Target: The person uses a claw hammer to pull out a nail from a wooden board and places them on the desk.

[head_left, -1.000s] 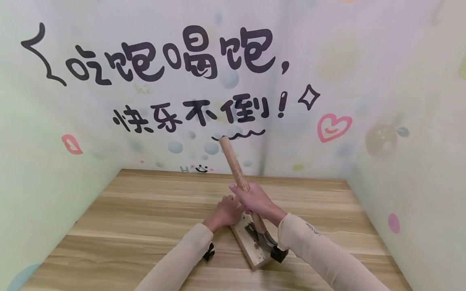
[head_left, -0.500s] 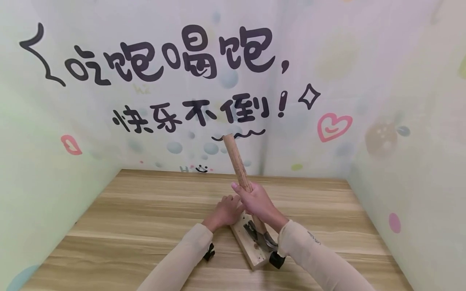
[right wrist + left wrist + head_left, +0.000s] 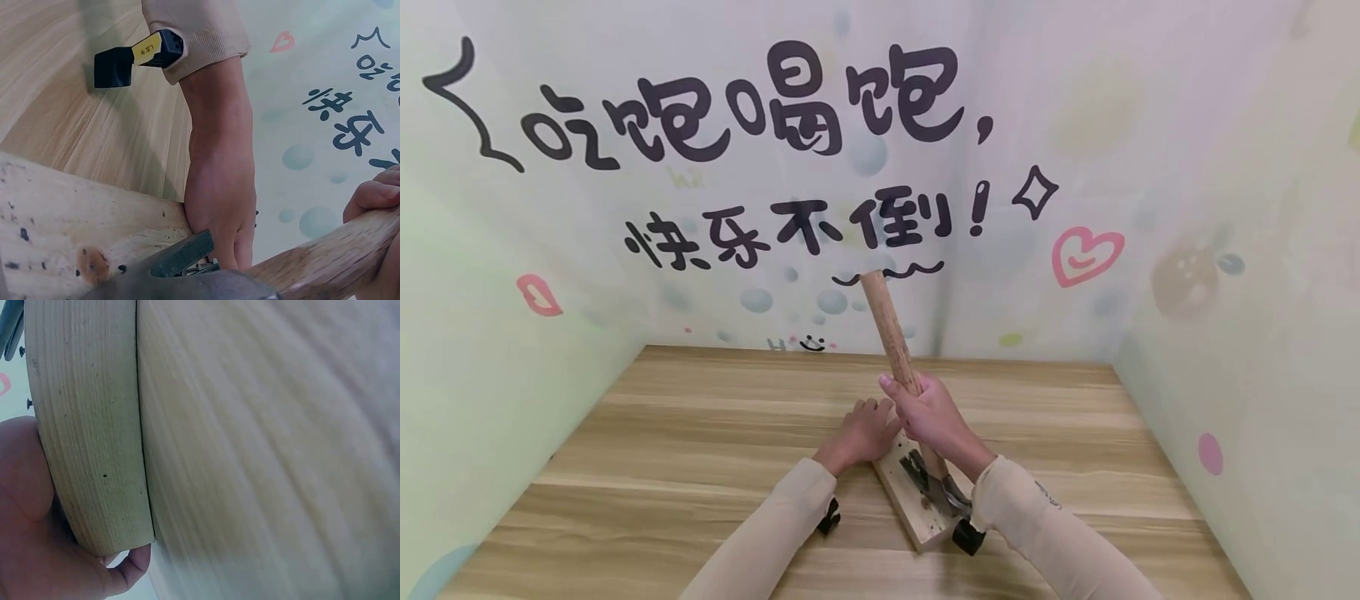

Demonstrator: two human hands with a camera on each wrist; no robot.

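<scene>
In the head view my right hand grips the wooden handle of a claw hammer. The handle slants up and away, its free end pointing at the back wall. Below the hand, the dark metal head sits over a pale wooden block on the table. My left hand holds the block's far end. Up close in the left wrist view, its fingers curl round the end of the block. Small nails stick out of the block's top. The right wrist view shows the claw close above the block; whether it touches a nail is unclear.
A wood-grain table lies under everything, with printed fabric walls on its sides and back. Black wrist devices are strapped at the left sleeve and under the right sleeve.
The hammer handle's upper end has swung slightly to the right and up, with the right hand shifting a little rightward. The left hand keeps its hold on the block. The head view tilts slightly.
</scene>
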